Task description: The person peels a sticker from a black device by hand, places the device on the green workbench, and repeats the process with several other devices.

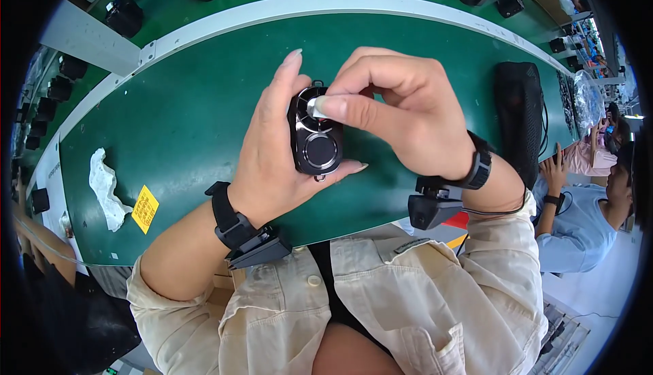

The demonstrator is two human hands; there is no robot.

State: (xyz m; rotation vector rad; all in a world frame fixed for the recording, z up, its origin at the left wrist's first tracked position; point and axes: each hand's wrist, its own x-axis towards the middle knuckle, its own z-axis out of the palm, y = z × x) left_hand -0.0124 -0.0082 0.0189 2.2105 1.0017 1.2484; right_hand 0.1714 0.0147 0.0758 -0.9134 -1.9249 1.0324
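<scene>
My left hand [271,140] is closed around a small glossy black device [320,145], holding it a little above the green table [204,89]. The device is oblong, with a round disc on its lower half, a ring with spokes on its upper half and a small metal loop at each end. With thumb and forefinger pinched, my right hand [401,106] presses a small white piece [315,108] onto the upper ring. The piece looks like a scrap of cloth or tissue; its exact kind is mostly hidden by the fingers.
On the left of the table lie a crumpled white cloth or tissue [107,190] and a yellow printed label [145,209]. A black mesh pouch [518,120] with a cord lies at the right. Beyond the white frame rail [340,4] stand several black devices. Another person [578,218] sits at the right.
</scene>
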